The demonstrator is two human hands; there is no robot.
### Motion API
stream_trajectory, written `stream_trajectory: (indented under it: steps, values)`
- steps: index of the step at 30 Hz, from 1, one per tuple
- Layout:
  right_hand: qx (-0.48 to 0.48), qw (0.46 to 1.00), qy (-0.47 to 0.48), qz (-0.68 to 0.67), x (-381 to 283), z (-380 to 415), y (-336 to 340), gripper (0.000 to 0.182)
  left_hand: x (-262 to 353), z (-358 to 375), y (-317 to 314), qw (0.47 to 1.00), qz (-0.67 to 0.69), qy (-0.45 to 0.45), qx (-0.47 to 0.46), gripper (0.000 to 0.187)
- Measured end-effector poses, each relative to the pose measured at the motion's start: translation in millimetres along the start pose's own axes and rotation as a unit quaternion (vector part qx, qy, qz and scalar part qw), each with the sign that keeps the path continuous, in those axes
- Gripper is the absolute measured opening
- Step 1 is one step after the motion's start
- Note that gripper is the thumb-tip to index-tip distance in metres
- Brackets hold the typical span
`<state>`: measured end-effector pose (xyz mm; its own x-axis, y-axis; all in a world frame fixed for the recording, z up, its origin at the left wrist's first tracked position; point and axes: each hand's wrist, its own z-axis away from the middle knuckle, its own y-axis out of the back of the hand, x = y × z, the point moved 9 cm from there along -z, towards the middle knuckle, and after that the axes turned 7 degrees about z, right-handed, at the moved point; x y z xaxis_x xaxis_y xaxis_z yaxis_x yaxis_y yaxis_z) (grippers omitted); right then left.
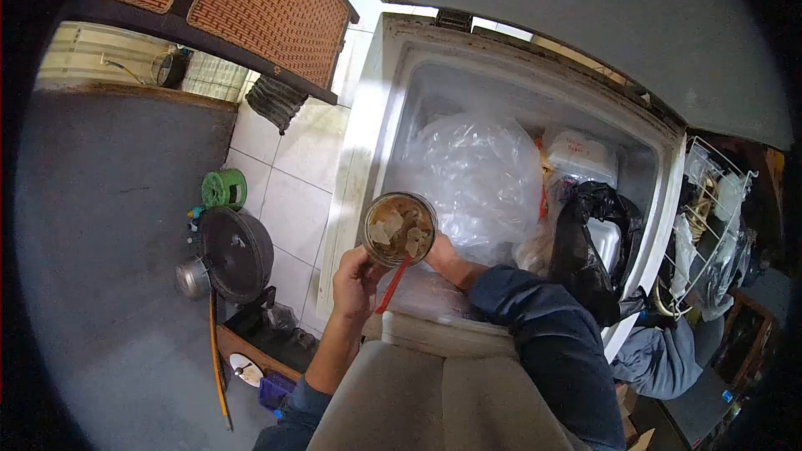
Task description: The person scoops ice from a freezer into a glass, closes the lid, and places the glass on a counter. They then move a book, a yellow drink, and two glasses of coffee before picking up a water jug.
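I hold a round, clear-walled glass near the left inner edge of the open freezer, its mouth facing me and showing brown liquid with chunky, translucent ice. My left hand is partly closed, the thumb and fingers curled against the glass's lower left side. My right hand meets it from the lower right; the glass hides the fingertips, so I cannot tell how far they are open. A thin, smooth red strip slants down from the glass between my hands. Beyond them, a big, crinkled clear plastic bag bulges with glossy folds inside the frosty, pale-walled freezer. To its right sit a white container with red writing and a wrinkled black plastic bag draped around a smooth, silvery container. A white wire basket stands just outside. Off to the left are glossy square floor tiles, a dark round pan, a ribbed green spool and an orange-brown woven panel.
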<state>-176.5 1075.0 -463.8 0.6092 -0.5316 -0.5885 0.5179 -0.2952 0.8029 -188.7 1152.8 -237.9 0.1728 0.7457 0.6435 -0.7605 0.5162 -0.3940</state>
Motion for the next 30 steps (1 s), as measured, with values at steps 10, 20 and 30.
stream_trajectory:
  steps: [10, 20, 30]
  values:
    - [-0.116, 0.992, 0.025, 0.032, 14, 2, -19, 0.017, 0, 8, 10, 1.000, -0.011, -0.001, 0.008, 0.023]
    - [0.000, 0.999, -0.035, -0.027, 22, -20, 52, 0.017, 3, 6, -1, 0.999, 0.026, 0.023, -0.017, 0.024]
    - [-0.017, 0.971, 0.210, 0.117, -13, -13, 56, 0.018, 2, 3, 8, 0.999, 0.032, 0.027, 0.011, 0.023]
